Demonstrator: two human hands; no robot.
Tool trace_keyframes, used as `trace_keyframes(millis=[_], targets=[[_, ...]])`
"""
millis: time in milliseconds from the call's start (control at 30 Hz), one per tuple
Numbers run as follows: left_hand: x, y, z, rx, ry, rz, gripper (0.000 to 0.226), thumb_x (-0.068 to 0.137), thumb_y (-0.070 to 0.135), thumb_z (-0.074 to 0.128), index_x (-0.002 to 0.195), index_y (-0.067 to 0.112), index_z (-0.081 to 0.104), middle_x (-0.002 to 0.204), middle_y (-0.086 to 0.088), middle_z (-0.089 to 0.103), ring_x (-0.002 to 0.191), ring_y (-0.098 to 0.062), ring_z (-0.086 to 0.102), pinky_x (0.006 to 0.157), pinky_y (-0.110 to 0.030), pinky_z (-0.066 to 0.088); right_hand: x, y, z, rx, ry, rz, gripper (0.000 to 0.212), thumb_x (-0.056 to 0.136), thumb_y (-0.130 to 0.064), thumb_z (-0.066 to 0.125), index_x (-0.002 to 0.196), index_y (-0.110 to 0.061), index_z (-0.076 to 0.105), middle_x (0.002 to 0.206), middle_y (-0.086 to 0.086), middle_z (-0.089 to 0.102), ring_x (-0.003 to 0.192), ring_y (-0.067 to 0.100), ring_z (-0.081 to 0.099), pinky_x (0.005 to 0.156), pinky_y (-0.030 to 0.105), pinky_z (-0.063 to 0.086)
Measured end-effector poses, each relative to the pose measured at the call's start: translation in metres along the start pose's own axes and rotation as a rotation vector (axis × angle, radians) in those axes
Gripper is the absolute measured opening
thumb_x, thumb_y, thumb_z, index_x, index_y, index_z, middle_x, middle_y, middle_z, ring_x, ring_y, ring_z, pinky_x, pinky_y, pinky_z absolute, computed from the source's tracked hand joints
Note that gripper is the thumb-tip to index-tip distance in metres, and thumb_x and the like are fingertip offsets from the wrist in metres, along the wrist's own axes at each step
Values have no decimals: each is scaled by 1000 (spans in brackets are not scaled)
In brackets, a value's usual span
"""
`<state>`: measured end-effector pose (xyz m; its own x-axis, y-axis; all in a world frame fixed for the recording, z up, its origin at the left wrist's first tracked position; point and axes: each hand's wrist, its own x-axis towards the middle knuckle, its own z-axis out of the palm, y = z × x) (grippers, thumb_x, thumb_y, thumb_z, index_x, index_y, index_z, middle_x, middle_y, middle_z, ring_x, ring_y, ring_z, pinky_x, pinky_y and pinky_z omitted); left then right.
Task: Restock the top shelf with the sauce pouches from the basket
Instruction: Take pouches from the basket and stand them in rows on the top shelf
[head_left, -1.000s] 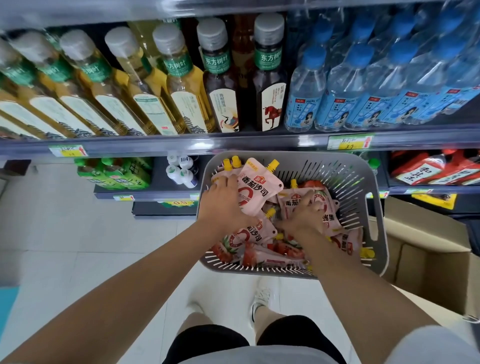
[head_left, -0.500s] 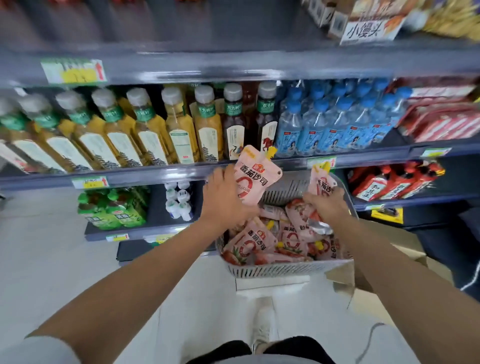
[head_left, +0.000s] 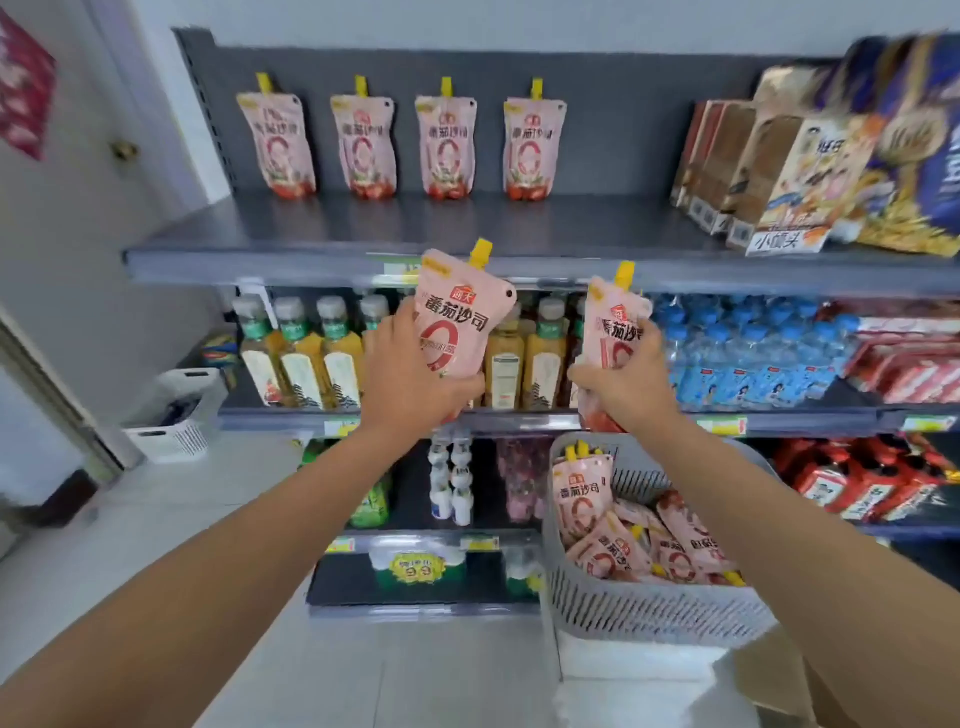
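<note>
My left hand (head_left: 410, 379) grips a pink sauce pouch (head_left: 457, 312) with a yellow cap, held upright just below the front edge of the top shelf (head_left: 363, 234). My right hand (head_left: 623, 384) grips a second pink pouch (head_left: 613, 332), also upright, a little to the right. Several pouches (head_left: 441, 145) stand in a row at the back of the top shelf. The grey slotted basket (head_left: 649, 608) sits low at the right with several more pouches (head_left: 613, 551) inside.
Snack boxes (head_left: 779, 176) fill the right end of the top shelf. Below it stand tea bottles (head_left: 306, 353) and blue-capped water bottles (head_left: 743, 353). A white basket (head_left: 176, 421) sits on the floor at left. A cardboard box (head_left: 779, 680) lies under the grey basket.
Both hands have lifted a pouch each out of the basket and up to just under the top shelf. My view has tilted upward, so the top shelf is in sight.
</note>
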<state>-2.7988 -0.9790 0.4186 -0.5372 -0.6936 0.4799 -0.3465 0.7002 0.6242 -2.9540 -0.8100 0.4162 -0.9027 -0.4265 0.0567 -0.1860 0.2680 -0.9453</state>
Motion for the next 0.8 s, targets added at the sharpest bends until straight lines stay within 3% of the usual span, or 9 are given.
trace_keyframes(millis=[133, 300, 400, 500, 567, 667, 800], targets=[[25, -15, -55, -19, 113, -35, 92, 47, 55, 73, 127, 19, 44, 111, 1, 55, 105, -22, 48, 89, -41, 45, 8, -63, 42, 32, 16, -113, 120, 38, -52, 74, 143, -27, 19, 127, 6, 51, 113, 27, 55, 96, 49, 48], [64, -28, -104, -117, 228, -106, 83, 54, 46, 80, 123, 24, 40, 110, 8, 52, 103, -15, 40, 90, -40, 45, 20, -134, 80, 90, -35, -196, 114, 56, -40, 76, 148, -25, 10, 136, 6, 42, 120, 22, 48, 103, 45, 43], [97, -38, -122, -158, 289, -149, 83, 54, 43, 82, 123, 25, 40, 109, 8, 50, 106, -14, 39, 93, -40, 45, 40, -160, 101, 144, -40, -226, 113, 57, -38, 74, 149, -25, 10, 136, 5, 42, 121, 22, 47, 103, 47, 43], [139, -55, -131, -212, 318, -267, 88, 53, 41, 82, 127, 22, 38, 116, 1, 51, 111, -17, 37, 94, -41, 44, 66, -179, 121, 278, -87, -235, 105, 69, -27, 75, 149, -25, 7, 140, 4, 39, 127, 21, 43, 103, 38, 41], [171, -67, -134, -271, 320, -330, 88, 46, 43, 82, 120, 26, 38, 115, 1, 53, 111, -18, 42, 94, -43, 45, 86, -192, 136, 336, -98, -244, 107, 69, -25, 77, 150, -24, 6, 144, 4, 35, 130, 19, 41, 102, 34, 39], [219, -84, -134, -306, 334, -389, 93, 30, 52, 77, 110, 31, 36, 112, 1, 56, 108, -23, 54, 93, -48, 48, 115, -212, 160, 316, -62, -280, 121, 49, -36, 77, 148, -28, 8, 145, 3, 33, 130, 18, 39, 109, 43, 36], [274, -108, -128, -318, 362, -428, 95, 29, 50, 84, 109, 32, 35, 113, 2, 56, 107, -21, 54, 93, -47, 48, 157, -225, 190, 194, 13, -349, 112, 64, -28, 81, 149, -22, 9, 144, 6, 30, 132, 25, 32, 112, 46, 31]])
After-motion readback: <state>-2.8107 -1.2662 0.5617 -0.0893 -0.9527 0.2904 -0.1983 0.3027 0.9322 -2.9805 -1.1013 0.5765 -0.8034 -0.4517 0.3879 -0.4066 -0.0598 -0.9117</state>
